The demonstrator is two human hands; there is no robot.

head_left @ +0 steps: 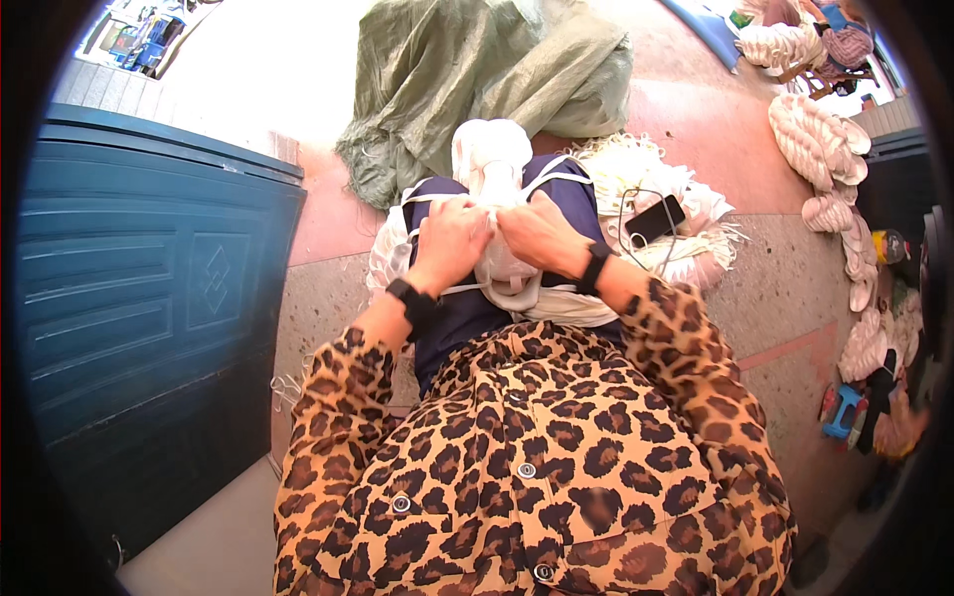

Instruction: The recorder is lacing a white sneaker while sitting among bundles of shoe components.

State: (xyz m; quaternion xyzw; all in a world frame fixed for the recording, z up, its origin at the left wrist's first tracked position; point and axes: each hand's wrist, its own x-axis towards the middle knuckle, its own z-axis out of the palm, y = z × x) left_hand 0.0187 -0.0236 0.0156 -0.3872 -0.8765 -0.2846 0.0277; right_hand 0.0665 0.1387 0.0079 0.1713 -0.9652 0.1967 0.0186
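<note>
Speckled pink-and-grey floor (pixel 765 268) spreads around a seated person in a leopard-print shirt (pixel 527 427). At left stands a raised-panel blue door (pixel 149 258); ahead, a crumpled grey-green sheet (pixel 477 60), its top cut off. Stringy white strands (pixel 686 268) heap at right. On the lap, the left hand (pixel 453 238) and right hand (pixel 542 234) close around a soft, rounded white bundle (pixel 492 149), fingertips hidden. A flat black phone (pixel 655 220) lies on the strands.

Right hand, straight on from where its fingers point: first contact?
Right hand: most likely the white bundle between the legs, right by its fingertips; the left hand lies just beyond. Depth there is unclear from this view.
</note>
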